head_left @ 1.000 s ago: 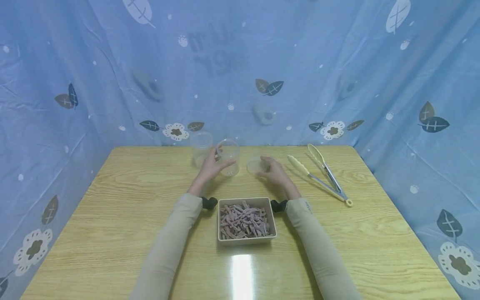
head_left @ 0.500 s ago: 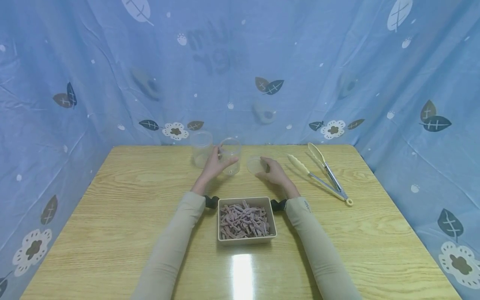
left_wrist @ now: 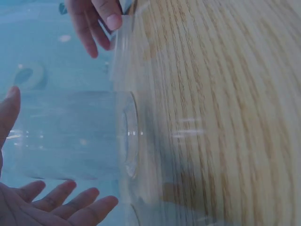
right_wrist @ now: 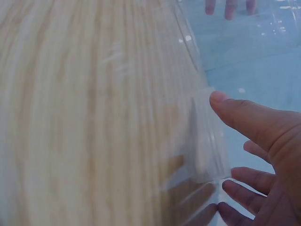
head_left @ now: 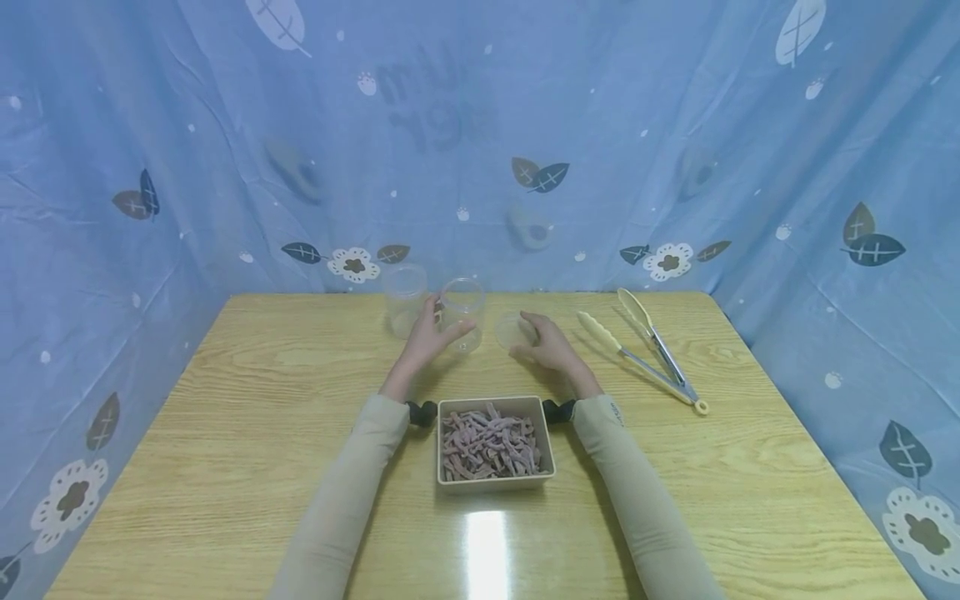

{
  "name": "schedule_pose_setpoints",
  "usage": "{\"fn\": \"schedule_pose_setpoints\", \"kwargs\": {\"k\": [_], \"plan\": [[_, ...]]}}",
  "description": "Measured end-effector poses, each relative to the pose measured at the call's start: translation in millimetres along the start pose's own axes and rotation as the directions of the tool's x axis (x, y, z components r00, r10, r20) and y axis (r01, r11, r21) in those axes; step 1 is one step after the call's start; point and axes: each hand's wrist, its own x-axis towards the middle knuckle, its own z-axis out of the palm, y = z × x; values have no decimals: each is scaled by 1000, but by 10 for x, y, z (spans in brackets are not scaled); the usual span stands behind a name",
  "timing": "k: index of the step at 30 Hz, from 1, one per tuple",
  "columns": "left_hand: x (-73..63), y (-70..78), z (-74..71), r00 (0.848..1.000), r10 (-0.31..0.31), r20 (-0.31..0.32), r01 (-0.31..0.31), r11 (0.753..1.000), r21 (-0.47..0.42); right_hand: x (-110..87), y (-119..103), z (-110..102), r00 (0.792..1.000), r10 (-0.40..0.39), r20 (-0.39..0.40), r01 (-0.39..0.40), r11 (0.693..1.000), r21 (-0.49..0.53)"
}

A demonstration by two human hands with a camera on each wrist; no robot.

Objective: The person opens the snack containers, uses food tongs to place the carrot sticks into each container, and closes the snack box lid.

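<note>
In the head view my left hand (head_left: pixel 429 340) is beside a clear plastic jar (head_left: pixel 462 312), thumb and fingers spread around its near side. The jar stands upright on the table, its rim facing up. In the left wrist view the fingers (left_wrist: pixel 87 207) are fairly straight along the jar; whether they touch it is unclear. My right hand (head_left: pixel 550 343) is at the right edge of a clear round lid (head_left: pixel 512 331) lying on the table. The right wrist view shows the thumb (right_wrist: pixel 244 115) at the lid's edge, fingers loosely spread; the lid's layered edge may be a stack.
Another clear jar (head_left: pixel 405 302) stands left of the first. Tongs (head_left: pixel 660 362) with cream tips lie spread at the right. Between the forearms sits a beige rectangular box (head_left: pixel 495 483) of purplish strips (head_left: pixel 491 442). A blue patterned curtain (head_left: pixel 480 125) surrounds the wooden table (head_left: pixel 225 467).
The nearer jar has shifted slightly to the right, and my left hand has moved a little with it. My right hand stays at the lid almost unmoved.
</note>
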Motion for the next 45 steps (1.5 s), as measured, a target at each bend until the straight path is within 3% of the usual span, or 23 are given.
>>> {"fn": "schedule_pose_setpoints", "kwargs": {"k": [9, 21, 28, 32, 38, 45], "plan": [[-125, 13, -85, 1000, -27, -12, 28, 998, 62, 0, -125, -122, 999, -42, -25, 41, 998, -38], [-330, 4, -328, 999, -40, -21, 42, 994, 99, 31, -601, -354, 987, -160, -7, 157, 976, -152], [-411, 6, -491, 995, 7, -99, 6, 990, 138, 91, -885, -407, 968, -249, -31, 233, 939, -251], [-444, 1, -578, 984, 39, -176, -18, 993, 118, 145, -1035, -416, 956, -292, -34, 268, 914, -303], [-405, -118, -666, 967, 46, -249, -12, 991, 134, 280, -1269, -361, 952, -307, -17, 284, 899, -333], [-316, -196, -708, 979, 5, -206, 30, 985, 168, 479, -1466, -186, 960, -275, 58, 271, 853, -446]]}}
